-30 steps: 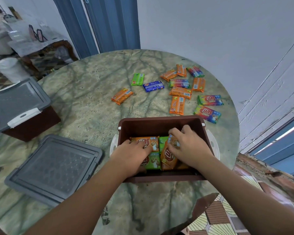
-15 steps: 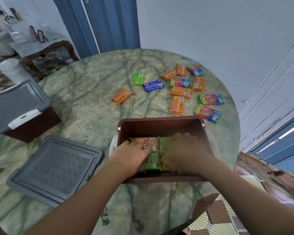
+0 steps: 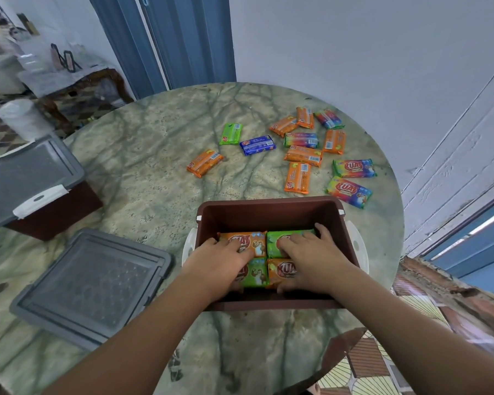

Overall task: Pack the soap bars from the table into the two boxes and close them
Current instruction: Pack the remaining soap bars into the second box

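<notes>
A: Soap bars, four of them, lie flat in a two-by-two layer at the near end of the open brown box point(image 3: 271, 208). Why are both hands in there?

B: To my eye, they are squaring the layer so more can be stacked. The left hand point(image 3: 220, 259) lies with fingers stretched over the orange bar point(image 3: 244, 240) and the green bar point(image 3: 255, 273) nearer the person. The right hand point(image 3: 311, 256) is spread flat over the far green bar point(image 3: 290, 236) and the orange one point(image 3: 283, 270) below it. Neither grip pinches anything; both press with extended fingers.

A: Where does the box stand?

B: Near the counter's point(image 3: 154, 155) front right edge, its far half bare inside, so there is room for another row.

A: And the bars left over?

B: About a dozen loose soap bars point(image 3: 304, 155) are scattered beyond the box toward the counter's far right edge, a lone orange one point(image 3: 204, 163) more central. The reach over the box's far wall looks unobstructed.

A: Lids?

B: A grey lid point(image 3: 92, 286) lies flat at the counter's near left, well apart from the box. The second box point(image 3: 54, 208) sits at the left edge with its lid on top, overhanging the edge slightly, I think.
</notes>
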### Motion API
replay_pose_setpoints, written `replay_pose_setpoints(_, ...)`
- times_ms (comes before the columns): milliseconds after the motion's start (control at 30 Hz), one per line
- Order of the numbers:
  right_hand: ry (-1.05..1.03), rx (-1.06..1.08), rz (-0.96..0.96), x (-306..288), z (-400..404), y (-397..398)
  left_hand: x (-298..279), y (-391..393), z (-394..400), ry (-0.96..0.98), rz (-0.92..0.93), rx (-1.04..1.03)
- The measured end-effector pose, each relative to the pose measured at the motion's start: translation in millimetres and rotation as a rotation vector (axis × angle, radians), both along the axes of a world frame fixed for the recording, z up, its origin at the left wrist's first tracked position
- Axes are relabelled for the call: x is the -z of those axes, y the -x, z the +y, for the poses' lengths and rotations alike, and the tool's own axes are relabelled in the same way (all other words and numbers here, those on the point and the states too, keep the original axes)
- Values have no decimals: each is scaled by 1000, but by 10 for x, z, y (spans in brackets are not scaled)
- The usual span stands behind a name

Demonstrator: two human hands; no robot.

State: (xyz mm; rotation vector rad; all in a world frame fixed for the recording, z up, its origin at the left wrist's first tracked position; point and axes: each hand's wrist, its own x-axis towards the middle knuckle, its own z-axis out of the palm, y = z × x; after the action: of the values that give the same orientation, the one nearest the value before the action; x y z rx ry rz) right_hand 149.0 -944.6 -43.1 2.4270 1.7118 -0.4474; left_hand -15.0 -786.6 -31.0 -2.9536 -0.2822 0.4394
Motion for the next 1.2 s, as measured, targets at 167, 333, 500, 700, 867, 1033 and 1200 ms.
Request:
replay_pose_setpoints(167,-11,-53,48,25,37,-34,17,9,8,-7,-24,9)
replay_pose_setpoints(333,-219,-18,40,-48,24,-35,-18,47,2,153,-308,-79)
replay_pose_setpoints(500,-617,34,80,-274,-18,-212,-66,83,63,146,-757,-425)
replay_pose_setpoints(700,-397,158,-20,-390,72,-511,-79,-209,271,162,-599,-591)
replay_pose_setpoints(867,-301,194,-66,-244,116,-586,-48,-400,426,187,-421,-637)
replay_pose_setpoints(1033,-352,237,17,-249,206,-682,-19,-459,495,132,-382,-653)
replay_pose_setpoints(1200,-355,181,26,-201,329,-799,13,-453,534,106,-397,-680)
